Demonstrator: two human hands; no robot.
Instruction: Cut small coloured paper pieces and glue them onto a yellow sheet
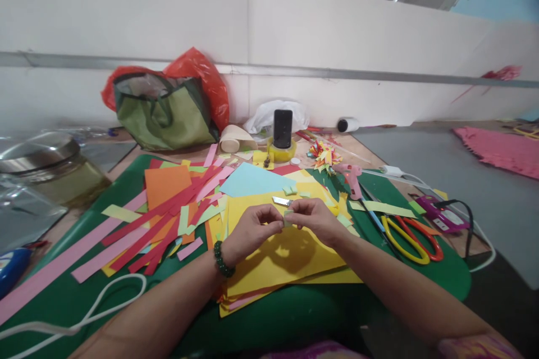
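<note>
My left hand (251, 231) and my right hand (314, 218) meet over a stack of yellow paper sheets (290, 260). Both pinch one small light-green paper piece (288, 218) between thumbs and fingertips. A green bead bracelet (222, 259) circles my left wrist. A small metal blade (281, 200) lies on the yellow paper just beyond my fingers. Red and pink paper strips (168, 218) lie in a heap left of my left hand.
Scissors with yellow and red handles (410, 232) and a pink glue gun (352, 178) lie to the right on the green mat (76, 291). A phone (282, 128) stands on a yellow tape roll. A green bag (166, 109), a jar (50, 168) and a white cord (101, 305) are at the left.
</note>
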